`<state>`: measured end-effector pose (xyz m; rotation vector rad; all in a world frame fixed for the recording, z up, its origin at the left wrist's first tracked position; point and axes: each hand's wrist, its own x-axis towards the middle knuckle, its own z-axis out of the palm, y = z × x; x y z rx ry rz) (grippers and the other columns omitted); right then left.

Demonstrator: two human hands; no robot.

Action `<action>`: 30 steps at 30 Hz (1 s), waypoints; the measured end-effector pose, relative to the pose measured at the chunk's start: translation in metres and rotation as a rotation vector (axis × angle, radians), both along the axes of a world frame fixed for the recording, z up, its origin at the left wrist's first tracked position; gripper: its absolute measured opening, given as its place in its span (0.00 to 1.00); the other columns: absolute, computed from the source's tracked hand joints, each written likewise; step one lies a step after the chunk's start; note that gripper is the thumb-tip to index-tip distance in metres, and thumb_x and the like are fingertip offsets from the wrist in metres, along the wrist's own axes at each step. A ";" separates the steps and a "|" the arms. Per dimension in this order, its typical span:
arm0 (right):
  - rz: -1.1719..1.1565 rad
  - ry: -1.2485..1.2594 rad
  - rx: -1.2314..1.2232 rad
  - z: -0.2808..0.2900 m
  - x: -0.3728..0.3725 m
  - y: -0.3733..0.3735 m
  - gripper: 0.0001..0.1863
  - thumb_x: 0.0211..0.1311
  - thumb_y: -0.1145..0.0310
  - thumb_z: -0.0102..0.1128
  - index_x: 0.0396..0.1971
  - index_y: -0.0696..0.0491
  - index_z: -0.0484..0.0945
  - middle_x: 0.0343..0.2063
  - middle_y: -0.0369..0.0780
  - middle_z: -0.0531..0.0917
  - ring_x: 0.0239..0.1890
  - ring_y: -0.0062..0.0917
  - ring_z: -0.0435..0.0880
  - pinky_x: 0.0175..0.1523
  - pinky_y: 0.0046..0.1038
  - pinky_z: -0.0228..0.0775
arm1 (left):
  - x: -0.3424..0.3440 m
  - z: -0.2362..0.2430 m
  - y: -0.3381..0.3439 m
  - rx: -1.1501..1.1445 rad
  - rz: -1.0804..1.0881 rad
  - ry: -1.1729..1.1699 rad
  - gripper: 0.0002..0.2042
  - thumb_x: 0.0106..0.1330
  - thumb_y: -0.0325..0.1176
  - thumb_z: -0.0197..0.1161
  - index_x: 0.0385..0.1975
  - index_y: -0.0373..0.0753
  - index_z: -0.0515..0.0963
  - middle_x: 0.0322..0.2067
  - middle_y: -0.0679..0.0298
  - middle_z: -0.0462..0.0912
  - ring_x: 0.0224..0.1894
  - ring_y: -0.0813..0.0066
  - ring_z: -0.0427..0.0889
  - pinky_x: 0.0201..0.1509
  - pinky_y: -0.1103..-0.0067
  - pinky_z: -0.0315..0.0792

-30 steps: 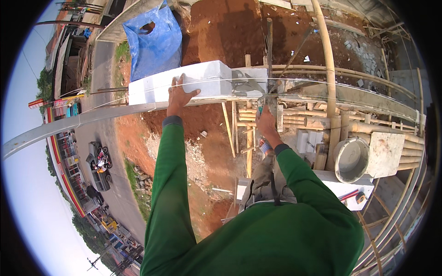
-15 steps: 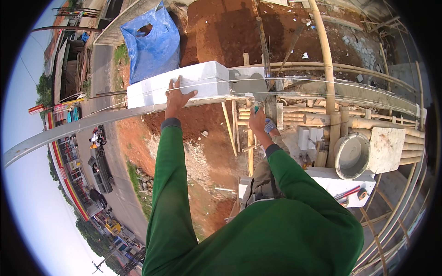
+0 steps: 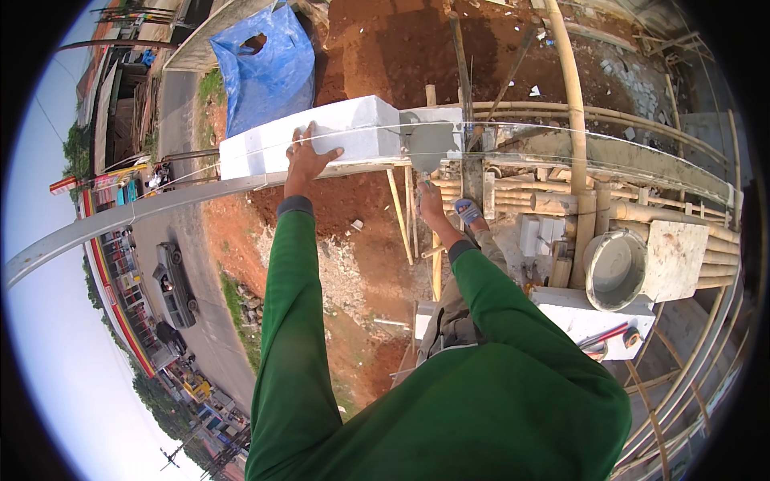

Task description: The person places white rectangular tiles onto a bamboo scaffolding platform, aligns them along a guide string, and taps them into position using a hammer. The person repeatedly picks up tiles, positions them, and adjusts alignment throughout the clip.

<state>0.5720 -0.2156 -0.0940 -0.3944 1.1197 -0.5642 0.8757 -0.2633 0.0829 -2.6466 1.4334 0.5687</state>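
My left hand (image 3: 305,167) rests on the near face of a long white lightweight block (image 3: 257,148), thumb and fingers spread. The block lies on top of a narrow wall. My right hand (image 3: 431,202) is closed round the handle of a trowel (image 3: 425,167), whose blade is up by the block's right end. Grey wet mortar smears another white block (image 3: 451,118) beside it, and blade and mortar are hard to tell apart. A thin taut string (image 3: 513,127) runs along the near side of the blocks, crossing in front of them.
A round tub of grey mortar (image 3: 615,271) stands at right beside a pale board (image 3: 676,260). Bamboo poles (image 3: 573,104) form scaffolding. My sandalled foot (image 3: 468,212) is below the wall. A blue tarp (image 3: 265,72) hangs at far left; a road with cars (image 3: 172,284) lies left.
My right hand has moved left with the trowel, its blade now nearer the long block's right end. My left hand stays on the block, nearly unmoved.
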 end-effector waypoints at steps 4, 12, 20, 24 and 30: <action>0.206 0.049 -0.101 0.001 -0.009 0.004 0.20 0.75 0.52 0.55 0.38 0.57 0.71 0.16 0.37 0.70 0.11 0.23 0.69 0.15 0.30 0.60 | -0.001 0.000 0.000 0.022 0.021 0.008 0.58 0.48 0.67 0.76 0.79 0.52 0.55 0.78 0.42 0.46 0.78 0.36 0.49 0.79 0.48 0.49; 0.457 0.630 -0.538 0.064 -0.127 0.035 0.27 0.71 0.54 0.56 0.47 0.69 0.75 0.33 0.61 0.84 0.40 0.62 0.83 0.46 0.51 0.74 | -0.004 0.006 -0.001 0.036 0.038 0.009 0.58 0.50 0.68 0.74 0.79 0.49 0.54 0.78 0.43 0.46 0.77 0.36 0.51 0.78 0.47 0.50; 0.352 1.127 -0.512 0.191 -0.349 0.099 0.22 0.60 0.62 0.61 0.50 0.60 0.77 0.25 0.56 0.83 0.32 0.58 0.83 0.40 0.54 0.72 | 0.010 -0.005 -0.004 -0.039 -0.018 0.054 0.57 0.52 0.63 0.77 0.80 0.51 0.52 0.78 0.43 0.45 0.77 0.35 0.53 0.78 0.47 0.48; 0.295 1.639 -0.486 0.218 -0.438 0.116 0.20 0.73 0.53 0.54 0.49 0.56 0.75 0.38 0.57 0.85 0.43 0.58 0.84 0.47 0.53 0.74 | 0.014 -0.016 -0.006 -0.066 -0.044 0.091 0.56 0.52 0.63 0.77 0.79 0.49 0.54 0.78 0.43 0.46 0.77 0.36 0.54 0.78 0.47 0.49; 0.456 1.882 -0.087 0.147 -0.547 0.076 0.24 0.68 0.52 0.60 0.47 0.60 0.83 0.40 0.56 0.87 0.44 0.54 0.87 0.48 0.52 0.77 | 0.014 -0.012 -0.004 0.026 0.036 0.024 0.60 0.44 0.69 0.78 0.79 0.54 0.55 0.78 0.44 0.46 0.74 0.21 0.51 0.74 0.41 0.59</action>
